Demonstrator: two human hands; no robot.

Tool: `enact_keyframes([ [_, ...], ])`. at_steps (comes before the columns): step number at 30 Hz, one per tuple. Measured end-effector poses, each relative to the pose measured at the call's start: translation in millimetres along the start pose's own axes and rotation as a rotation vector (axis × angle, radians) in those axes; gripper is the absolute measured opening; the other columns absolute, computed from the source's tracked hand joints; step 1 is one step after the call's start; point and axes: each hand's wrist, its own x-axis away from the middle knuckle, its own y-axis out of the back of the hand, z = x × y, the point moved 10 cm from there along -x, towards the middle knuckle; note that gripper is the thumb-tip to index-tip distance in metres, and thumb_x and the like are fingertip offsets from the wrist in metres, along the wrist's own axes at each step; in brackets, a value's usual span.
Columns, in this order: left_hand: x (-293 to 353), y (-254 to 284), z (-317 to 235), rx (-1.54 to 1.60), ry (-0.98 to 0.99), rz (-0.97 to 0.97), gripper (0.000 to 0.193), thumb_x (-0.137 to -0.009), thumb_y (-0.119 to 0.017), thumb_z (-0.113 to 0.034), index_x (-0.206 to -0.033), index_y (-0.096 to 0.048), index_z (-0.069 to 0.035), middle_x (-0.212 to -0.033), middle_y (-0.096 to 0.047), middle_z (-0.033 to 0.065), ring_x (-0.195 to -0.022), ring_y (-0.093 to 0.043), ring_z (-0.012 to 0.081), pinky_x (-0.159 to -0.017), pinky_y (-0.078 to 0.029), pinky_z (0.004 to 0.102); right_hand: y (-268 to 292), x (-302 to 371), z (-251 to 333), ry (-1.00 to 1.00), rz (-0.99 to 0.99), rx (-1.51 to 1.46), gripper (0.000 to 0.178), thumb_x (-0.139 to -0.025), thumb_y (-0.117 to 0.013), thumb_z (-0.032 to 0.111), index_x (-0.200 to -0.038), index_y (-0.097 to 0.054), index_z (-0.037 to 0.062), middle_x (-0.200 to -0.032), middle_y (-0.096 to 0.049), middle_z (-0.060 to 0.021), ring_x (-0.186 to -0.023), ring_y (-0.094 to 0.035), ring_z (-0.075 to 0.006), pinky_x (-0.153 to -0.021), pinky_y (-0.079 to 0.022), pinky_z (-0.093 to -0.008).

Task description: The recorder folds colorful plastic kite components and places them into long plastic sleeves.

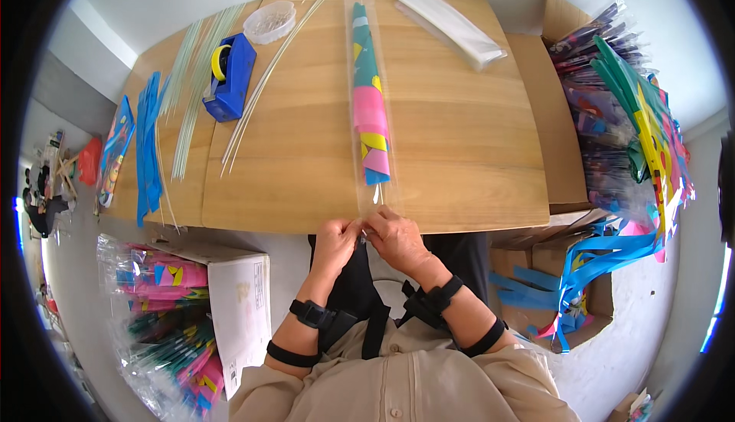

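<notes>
A long clear plastic sleeve (347, 154) lies lengthwise on the table, with a tightly rolled green, pink, yellow and blue printed sheet (370, 108) inside it. Two thin white ends show below the roll. At the table's near edge, my left hand (337, 243) and my right hand (396, 240) meet at the sleeve's near end. Both are closed, fingertips pinched together on the plastic. My fingers hide the very end of the sleeve.
On the wooden table (475, 154) are a blue tape dispenser (232, 77), a clear plastic tub (269, 22), thin pale rods (200, 93), blue strips (150, 146) and a stack of clear sleeves (448, 24). Boxes of packed rolls (184, 276) and blue ribbons (566, 284) flank me.
</notes>
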Motion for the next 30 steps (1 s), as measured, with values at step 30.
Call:
enact_keyframes([
  [30, 8, 28, -45, -0.67, -0.291, -0.166, 0.017, -0.072, -0.06, -0.002, -0.089, -0.06, -0.002, -0.097, -0.063, 0.0191, -0.083, -0.061, 0.0383, -0.068, -0.049, 0.0441, 136, 50, -147, -0.246, -0.717, -1.729, 0.014, -0.077, -0.052, -0.008, -0.072, -0.057, 0.0038, -0.086, -0.059, -0.0133, -0.065, -0.052, -0.0142, -0.061, -0.045, -0.0237],
])
